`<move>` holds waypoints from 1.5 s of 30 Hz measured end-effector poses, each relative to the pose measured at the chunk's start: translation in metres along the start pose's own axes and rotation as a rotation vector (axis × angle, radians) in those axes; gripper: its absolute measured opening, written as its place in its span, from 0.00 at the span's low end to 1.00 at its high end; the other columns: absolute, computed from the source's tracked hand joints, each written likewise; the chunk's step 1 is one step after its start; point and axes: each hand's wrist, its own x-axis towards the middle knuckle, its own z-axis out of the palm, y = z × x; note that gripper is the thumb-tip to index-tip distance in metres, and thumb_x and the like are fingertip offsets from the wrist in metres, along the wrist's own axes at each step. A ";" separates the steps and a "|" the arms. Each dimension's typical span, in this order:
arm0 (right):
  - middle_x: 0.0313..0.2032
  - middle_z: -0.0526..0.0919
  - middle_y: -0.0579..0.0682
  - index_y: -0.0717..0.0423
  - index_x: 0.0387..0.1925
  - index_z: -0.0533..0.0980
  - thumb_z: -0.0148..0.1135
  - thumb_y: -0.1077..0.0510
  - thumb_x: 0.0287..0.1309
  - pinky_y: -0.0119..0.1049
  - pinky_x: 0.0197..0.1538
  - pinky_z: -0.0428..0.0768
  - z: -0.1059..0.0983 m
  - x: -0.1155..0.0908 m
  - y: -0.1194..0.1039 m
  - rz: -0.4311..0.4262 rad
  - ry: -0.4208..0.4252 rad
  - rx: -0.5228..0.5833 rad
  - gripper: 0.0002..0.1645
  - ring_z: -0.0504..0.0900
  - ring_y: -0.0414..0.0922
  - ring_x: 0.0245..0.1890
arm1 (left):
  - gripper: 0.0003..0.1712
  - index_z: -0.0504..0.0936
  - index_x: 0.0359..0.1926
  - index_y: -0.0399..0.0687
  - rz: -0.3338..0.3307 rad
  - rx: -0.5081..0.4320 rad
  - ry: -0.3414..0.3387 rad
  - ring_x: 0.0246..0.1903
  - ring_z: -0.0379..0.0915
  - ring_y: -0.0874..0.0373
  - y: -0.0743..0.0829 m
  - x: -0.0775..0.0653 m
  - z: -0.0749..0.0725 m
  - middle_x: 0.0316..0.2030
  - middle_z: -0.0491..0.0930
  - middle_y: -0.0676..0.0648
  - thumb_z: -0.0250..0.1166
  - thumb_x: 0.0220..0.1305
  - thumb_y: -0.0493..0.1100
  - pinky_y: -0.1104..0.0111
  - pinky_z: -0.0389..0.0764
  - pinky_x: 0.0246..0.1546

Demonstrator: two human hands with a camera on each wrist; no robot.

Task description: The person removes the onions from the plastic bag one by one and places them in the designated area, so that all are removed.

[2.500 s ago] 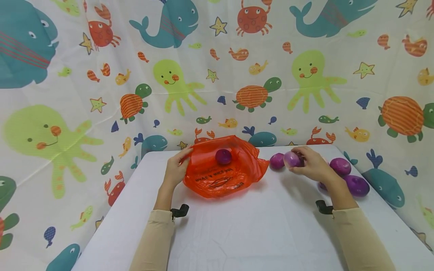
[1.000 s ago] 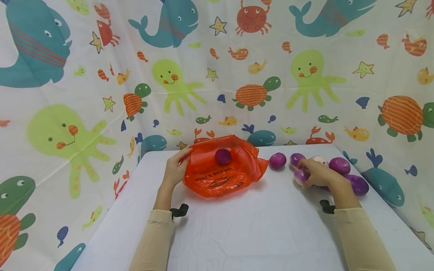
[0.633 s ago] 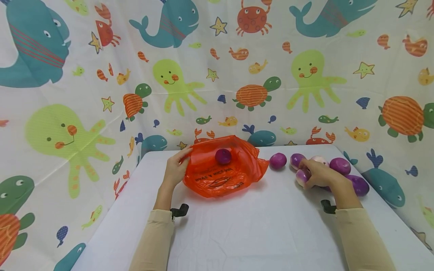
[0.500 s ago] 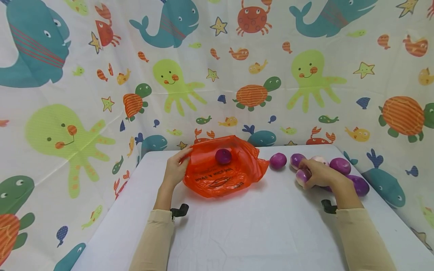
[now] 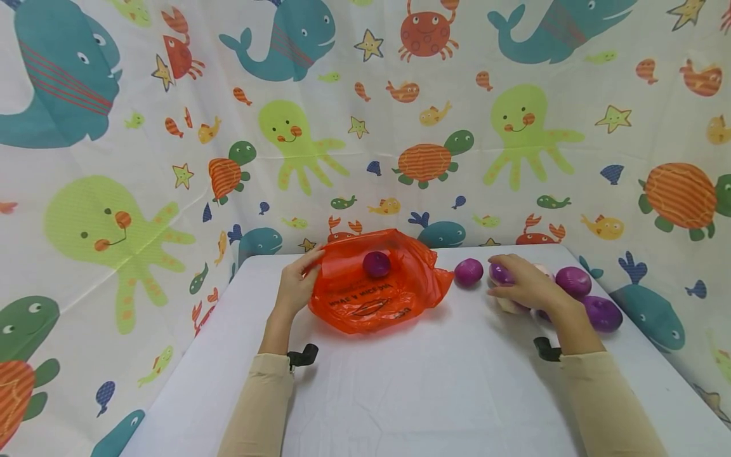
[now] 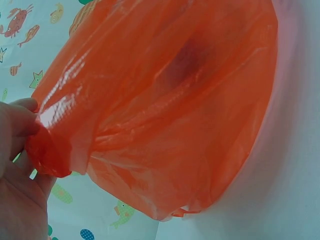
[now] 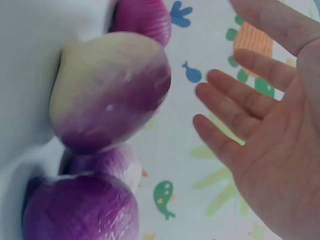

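My left hand (image 5: 297, 282) pinches the left edge of a translucent orange plastic bag (image 5: 348, 308) between thumb and fingers. One dark purple onion (image 5: 376, 264) shows inside the bag, blurred through the plastic in the left wrist view. Over the group of onions at the right, my right hand (image 5: 528, 285) hovers with its fingers spread and holds nothing. Below its thumb lies a pale-and-purple onion (image 7: 110, 90), partly hidden in the head view. Another purple onion (image 5: 500, 274) sits just beyond, partly covered by the hand.
A purple onion (image 5: 469, 272) lies between the bag and the right hand. Further onions (image 5: 573, 280) stand toward the table's right edge, one of them large and dark (image 5: 602, 314). A sea-animal printed curtain (image 5: 365, 139) hangs behind the white table (image 5: 411, 393).
Earlier my right hand held a pale-and-purple onion raised, then set it down among the others. Now the fingers have let it go and lifted off it. The left hand and bag stay put.
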 end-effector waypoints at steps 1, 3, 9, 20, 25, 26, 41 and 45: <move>0.70 0.70 0.66 0.55 0.74 0.65 0.75 0.45 0.60 0.73 0.68 0.70 0.001 0.001 -0.002 0.000 0.011 0.000 0.47 0.68 0.67 0.70 | 0.24 0.77 0.70 0.47 -0.007 0.003 -0.003 0.75 0.66 0.45 0.000 0.000 0.000 0.74 0.72 0.48 0.55 0.77 0.32 0.51 0.76 0.66; 0.73 0.66 0.65 0.52 0.78 0.61 0.74 0.45 0.61 0.74 0.68 0.68 0.004 0.003 -0.005 -0.003 0.033 0.000 0.50 0.65 0.67 0.73 | 0.25 0.77 0.70 0.44 -0.017 0.007 -0.009 0.75 0.65 0.43 0.001 0.001 0.000 0.74 0.71 0.46 0.55 0.77 0.31 0.50 0.76 0.66; 0.78 0.60 0.63 0.49 0.81 0.57 0.72 0.46 0.63 0.76 0.71 0.61 0.009 0.007 -0.016 -0.022 0.102 0.017 0.52 0.56 0.68 0.78 | 0.25 0.76 0.70 0.41 -0.030 0.003 -0.015 0.75 0.64 0.42 0.003 0.001 0.001 0.74 0.71 0.44 0.54 0.76 0.29 0.50 0.75 0.67; 0.77 0.63 0.58 0.46 0.79 0.61 0.71 0.46 0.65 0.71 0.72 0.66 0.019 0.012 -0.028 -0.050 0.203 0.025 0.47 0.59 0.62 0.77 | 0.25 0.79 0.69 0.51 0.006 -0.006 -0.002 0.75 0.67 0.50 0.001 -0.002 -0.001 0.72 0.74 0.53 0.57 0.76 0.32 0.54 0.77 0.66; 0.75 0.65 0.58 0.46 0.78 0.62 0.71 0.46 0.65 0.70 0.69 0.70 0.023 0.013 -0.032 -0.084 0.239 0.021 0.45 0.62 0.62 0.76 | 0.25 0.79 0.69 0.50 0.012 0.003 0.001 0.75 0.67 0.50 0.002 -0.001 0.000 0.72 0.74 0.53 0.57 0.76 0.31 0.55 0.77 0.66; 0.75 0.66 0.57 0.46 0.78 0.63 0.71 0.46 0.65 0.70 0.68 0.71 0.024 0.013 -0.034 -0.089 0.248 0.020 0.45 0.63 0.62 0.75 | 0.25 0.79 0.69 0.50 0.012 0.003 0.002 0.75 0.67 0.50 0.002 -0.001 0.000 0.72 0.74 0.53 0.57 0.76 0.32 0.55 0.77 0.66; 0.72 0.70 0.57 0.47 0.75 0.68 0.73 0.54 0.63 0.66 0.63 0.79 0.043 0.025 -0.061 -0.265 0.366 0.042 0.42 0.68 0.60 0.73 | 0.25 0.80 0.69 0.50 0.008 0.004 -0.002 0.75 0.66 0.50 0.003 -0.001 0.001 0.72 0.74 0.50 0.57 0.76 0.31 0.54 0.76 0.68; 0.72 0.71 0.57 0.51 0.73 0.70 0.74 0.56 0.62 0.64 0.64 0.80 0.050 0.032 -0.078 -0.349 0.393 0.069 0.40 0.68 0.60 0.72 | 0.25 0.80 0.69 0.50 0.004 0.000 -0.003 0.75 0.66 0.50 0.003 -0.001 0.001 0.72 0.74 0.51 0.57 0.76 0.31 0.54 0.75 0.69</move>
